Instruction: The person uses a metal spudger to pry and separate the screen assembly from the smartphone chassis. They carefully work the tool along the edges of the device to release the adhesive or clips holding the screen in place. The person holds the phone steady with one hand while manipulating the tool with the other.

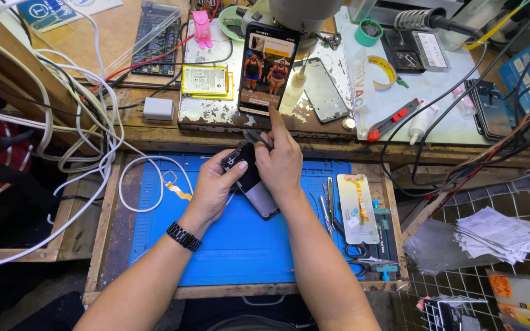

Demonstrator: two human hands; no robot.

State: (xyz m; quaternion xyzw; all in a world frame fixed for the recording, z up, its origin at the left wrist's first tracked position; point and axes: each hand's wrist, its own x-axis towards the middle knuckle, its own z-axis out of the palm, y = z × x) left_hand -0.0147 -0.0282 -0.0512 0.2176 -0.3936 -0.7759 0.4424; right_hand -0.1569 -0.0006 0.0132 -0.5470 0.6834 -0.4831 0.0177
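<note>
Two hands' fingers (235, 173) clamped around dark phone (251, 179) (above blue mat (240, 245)), tweezers (259, 138) pinched rightward.

a blue work mat (240, 245) bears tweezers (326, 205), scissors (363, 257) and an orange flex cable (176, 187)

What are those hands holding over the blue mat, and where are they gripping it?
An opened phone: the left hand grips its upper left edge. The right hand rests on its top end, holding tweezers.
</note>
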